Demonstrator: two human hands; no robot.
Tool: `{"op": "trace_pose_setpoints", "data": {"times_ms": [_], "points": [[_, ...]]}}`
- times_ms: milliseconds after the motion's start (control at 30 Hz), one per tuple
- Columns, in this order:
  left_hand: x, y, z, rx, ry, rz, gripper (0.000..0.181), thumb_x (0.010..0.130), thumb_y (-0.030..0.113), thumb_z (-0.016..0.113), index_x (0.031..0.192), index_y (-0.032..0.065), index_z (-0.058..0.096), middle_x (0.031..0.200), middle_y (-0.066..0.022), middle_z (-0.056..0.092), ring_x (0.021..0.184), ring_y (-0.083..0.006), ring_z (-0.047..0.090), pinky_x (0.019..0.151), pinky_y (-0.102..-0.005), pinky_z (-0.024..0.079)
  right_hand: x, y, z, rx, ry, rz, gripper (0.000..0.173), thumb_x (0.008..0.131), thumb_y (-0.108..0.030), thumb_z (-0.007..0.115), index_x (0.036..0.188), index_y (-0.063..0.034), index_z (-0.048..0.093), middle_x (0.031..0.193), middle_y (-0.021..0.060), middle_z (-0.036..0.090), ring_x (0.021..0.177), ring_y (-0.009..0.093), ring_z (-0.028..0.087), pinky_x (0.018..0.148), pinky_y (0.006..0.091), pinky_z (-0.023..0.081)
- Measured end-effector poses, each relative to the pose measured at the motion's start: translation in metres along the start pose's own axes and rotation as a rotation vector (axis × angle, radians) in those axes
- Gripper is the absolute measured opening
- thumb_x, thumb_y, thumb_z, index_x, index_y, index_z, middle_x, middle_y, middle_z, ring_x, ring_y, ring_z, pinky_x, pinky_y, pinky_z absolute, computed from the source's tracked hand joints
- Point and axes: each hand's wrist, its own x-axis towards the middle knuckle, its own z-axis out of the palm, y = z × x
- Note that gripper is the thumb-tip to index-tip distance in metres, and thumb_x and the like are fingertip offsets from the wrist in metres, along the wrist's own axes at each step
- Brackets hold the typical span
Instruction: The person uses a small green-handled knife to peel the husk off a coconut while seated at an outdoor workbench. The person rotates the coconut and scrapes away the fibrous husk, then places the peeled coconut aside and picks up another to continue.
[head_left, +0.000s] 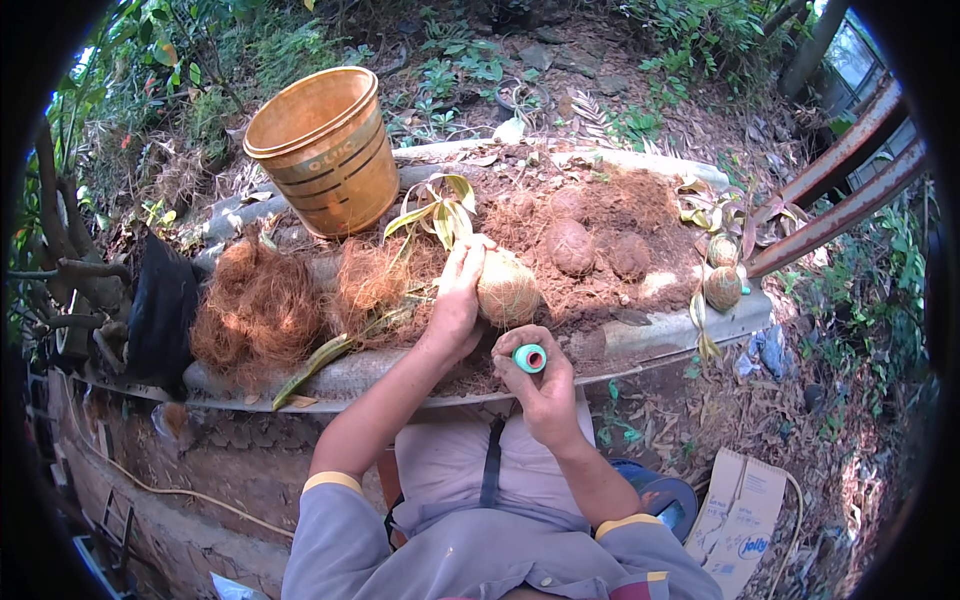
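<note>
My left hand (463, 281) grips a round, fibre-covered ball (508, 289) from its left side. Green thread crosses the ball's surface, and a plant with pale-edged green leaves (446, 214) rises just above my fingers; how it joins the ball is hidden. Close below, my right hand (544, 382) holds a spool of green thread (529, 358) with its end facing up. Past the ball, a bare brown soil ball (570, 247) rests on loose soil, with a smaller soil ball (629, 256) beside it.
Loose coconut fibre (255, 311) is heaped on the left of the corrugated sheet (675, 330). A yellow bucket (322, 157) stands behind it. At the right lie wrapped balls (723, 288) with leaves, near rusty metal bars (840, 210). A long leaf (311, 369) lies along the front edge.
</note>
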Motion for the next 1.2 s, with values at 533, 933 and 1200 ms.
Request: {"op": "trace_pose_setpoints", "data": {"times_ms": [533, 933, 1200], "points": [[0.004, 0.007, -0.012, -0.591, 0.013, -0.509, 0.047, 0.085, 0.019, 0.063, 0.125, 0.0073, 0.042, 0.115, -0.0085, 0.056, 0.102, -0.02, 0.058, 0.085, -0.0336, 0.05, 0.013, 0.014, -0.015, 0.7, 0.001, 0.257, 0.016, 0.088, -0.011, 0.058, 0.099, -0.0069, 0.049, 0.088, 0.0045, 0.051, 0.073, 0.012, 0.055, 0.061, 0.0254, 0.043], [-0.001, 0.011, -0.021, -0.422, -0.535, -0.308, 0.087, 0.059, 0.041, 0.082, 0.125, 0.0015, 0.041, 0.12, -0.0147, 0.052, 0.109, -0.0244, 0.054, 0.091, -0.0411, 0.048, 0.054, -0.019, -0.038, 0.383, 0.201, 0.52, 0.031, 0.087, -0.022, 0.059, 0.113, -0.0095, 0.047, 0.081, -0.0001, 0.054, 0.061, 0.006, 0.05, 0.051, 0.0196, 0.038], [-0.001, 0.03, -0.015, -0.261, -0.539, -0.332, 0.088, 0.061, 0.022, 0.076, 0.133, 0.0011, 0.031, 0.121, -0.0151, 0.05, 0.111, -0.0276, 0.052, 0.097, -0.0433, 0.041, 0.079, -0.034, -0.071, -0.158, -0.121, 0.33, 0.026, 0.091, -0.02, 0.052, 0.111, -0.0038, 0.046, 0.068, 0.0003, 0.053, 0.045, 0.006, 0.045, 0.04, 0.0198, 0.036]]}}
